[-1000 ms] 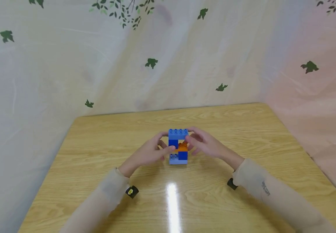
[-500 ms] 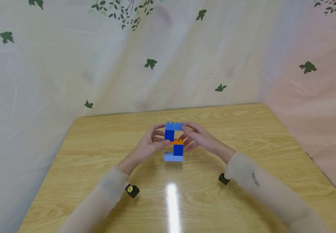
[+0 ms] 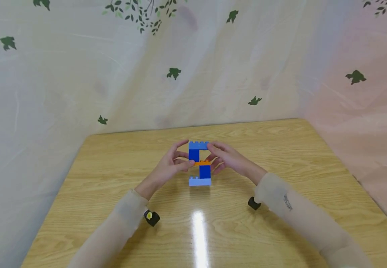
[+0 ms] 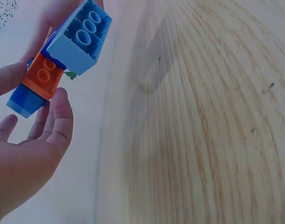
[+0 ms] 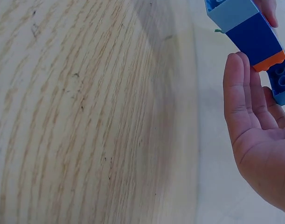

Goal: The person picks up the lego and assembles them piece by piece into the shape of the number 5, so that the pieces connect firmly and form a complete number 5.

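An S-shaped stack of toy building bricks is held up in front of me, above the table. Its top is a mid-blue studded brick point(image 3: 198, 146), with a dark blue brick point(image 3: 194, 155) under the left end. Below come a thin orange brick point(image 3: 202, 163), a second dark blue brick point(image 3: 205, 172) and a light blue base brick point(image 3: 200, 182). My left hand point(image 3: 164, 166) pinches the stack's left side, thumb at the orange brick, index finger raised near the top. My right hand point(image 3: 231, 160) pinches the top brick's right end. In the left wrist view the base's hollow underside point(image 4: 88, 28) shows.
A wooden table point(image 3: 119, 156) lies below both hands. Pale cloth point(image 3: 129, 74) with leaf prints hangs behind it and along the sides. Small black devices point(image 3: 152, 218) sit at both wrists, and a bright light reflection point(image 3: 198, 234) crosses the table's front.
Over the second the stack has risen, shifted slightly left and tipped to show its front more squarely. My right hand and forearm have moved left with it. My left index finger has lifted.
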`<state>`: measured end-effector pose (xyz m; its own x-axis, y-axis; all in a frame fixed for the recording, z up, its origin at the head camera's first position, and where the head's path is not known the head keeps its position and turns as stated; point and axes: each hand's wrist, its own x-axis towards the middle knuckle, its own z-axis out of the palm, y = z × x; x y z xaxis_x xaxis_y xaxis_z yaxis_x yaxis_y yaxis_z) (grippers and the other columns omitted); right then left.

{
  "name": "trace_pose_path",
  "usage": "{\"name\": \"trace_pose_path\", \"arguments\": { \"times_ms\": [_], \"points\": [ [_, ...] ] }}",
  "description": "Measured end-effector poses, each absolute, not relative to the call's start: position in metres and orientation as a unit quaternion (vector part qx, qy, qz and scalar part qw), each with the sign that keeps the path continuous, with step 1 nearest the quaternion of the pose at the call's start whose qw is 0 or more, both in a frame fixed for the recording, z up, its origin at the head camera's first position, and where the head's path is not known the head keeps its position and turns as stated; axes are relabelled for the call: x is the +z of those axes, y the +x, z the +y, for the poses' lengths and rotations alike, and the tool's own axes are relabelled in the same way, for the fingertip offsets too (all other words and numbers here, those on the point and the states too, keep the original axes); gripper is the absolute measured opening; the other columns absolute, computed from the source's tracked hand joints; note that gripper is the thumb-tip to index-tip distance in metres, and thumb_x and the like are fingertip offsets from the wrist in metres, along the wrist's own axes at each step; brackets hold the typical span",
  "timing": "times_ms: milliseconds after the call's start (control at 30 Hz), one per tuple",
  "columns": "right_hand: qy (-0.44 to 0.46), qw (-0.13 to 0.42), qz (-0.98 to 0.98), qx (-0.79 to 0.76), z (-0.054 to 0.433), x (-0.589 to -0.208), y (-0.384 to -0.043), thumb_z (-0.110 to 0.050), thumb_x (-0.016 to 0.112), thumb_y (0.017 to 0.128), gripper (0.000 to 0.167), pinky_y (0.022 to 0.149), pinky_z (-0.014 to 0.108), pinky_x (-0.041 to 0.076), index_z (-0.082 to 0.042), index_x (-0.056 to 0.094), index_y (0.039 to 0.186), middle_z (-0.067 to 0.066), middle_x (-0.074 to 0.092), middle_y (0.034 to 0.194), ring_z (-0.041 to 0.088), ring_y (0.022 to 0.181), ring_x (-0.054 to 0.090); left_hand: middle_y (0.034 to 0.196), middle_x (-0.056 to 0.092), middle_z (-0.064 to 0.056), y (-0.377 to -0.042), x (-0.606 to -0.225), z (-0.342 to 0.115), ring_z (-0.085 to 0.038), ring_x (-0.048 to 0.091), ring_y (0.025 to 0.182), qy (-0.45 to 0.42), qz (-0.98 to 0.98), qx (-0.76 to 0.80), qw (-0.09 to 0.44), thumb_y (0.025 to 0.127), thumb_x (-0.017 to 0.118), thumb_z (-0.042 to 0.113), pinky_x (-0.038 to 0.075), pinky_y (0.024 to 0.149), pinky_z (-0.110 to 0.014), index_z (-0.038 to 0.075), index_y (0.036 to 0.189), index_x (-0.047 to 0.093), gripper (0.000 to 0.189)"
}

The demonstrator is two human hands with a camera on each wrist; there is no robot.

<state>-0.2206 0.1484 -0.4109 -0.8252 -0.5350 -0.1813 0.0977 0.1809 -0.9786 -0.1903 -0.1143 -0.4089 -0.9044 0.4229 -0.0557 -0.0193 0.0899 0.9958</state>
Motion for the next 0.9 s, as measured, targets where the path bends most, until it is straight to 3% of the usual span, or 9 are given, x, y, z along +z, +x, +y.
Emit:
{"name": "trace_pose_path", "arguments": {
  "times_ms": [100,333,667,900],
  "points": [
    [-0.146,0.261,0.728,-0.617,0.147,-0.411,-0.224,-0.056,0.044,0.105,0.064,0.079,0.049,0.060,-0.009,0.044,0.148,0.022,0.064,0.117,0.036,0.092,0.070,0.130,0.056,-0.017,-0.193,-0.410,-0.115,-0.048,0.061,0.113,0.143,0.720,0.658,0.167,0.094,0.076,0.024,0.056,0.091,-0.045,0.032,0.155,0.036,0.074],
    [-0.131,0.273,0.735,-0.606,0.144,-0.414,-0.231,-0.059,0.046,0.103,0.065,0.078,0.049,0.061,-0.011,0.046,0.147,0.023,0.064,0.118,0.038,0.091,0.071,0.129,0.055,-0.020,-0.201,-0.416,-0.118,-0.050,0.062,0.110,0.143,0.720,0.656,0.179,0.096,0.074,0.021,0.053,0.094,-0.056,0.025,0.157,0.036,0.072],
    [-0.112,0.304,0.739,-0.590,0.136,-0.434,-0.234,-0.058,0.048,0.103,0.063,0.071,0.048,0.062,-0.007,0.047,0.140,0.021,0.070,0.111,0.038,0.084,0.073,0.129,0.055,-0.023,-0.204,-0.438,-0.121,-0.034,0.068,0.102,0.098,0.735,0.639,0.203,0.095,0.074,0.018,0.059,0.086,-0.043,0.024,0.155,0.040,0.069],
    [-0.103,0.305,0.751,-0.577,0.139,-0.439,-0.239,-0.061,0.047,0.102,0.064,0.072,0.046,0.062,-0.010,0.048,0.140,0.019,0.071,0.111,0.035,0.087,0.073,0.129,0.055,-0.024,-0.208,-0.444,-0.119,-0.034,0.070,0.100,0.094,0.737,0.639,0.200,0.095,0.075,0.018,0.059,0.085,-0.043,0.021,0.155,0.040,0.070]
  ]
}}
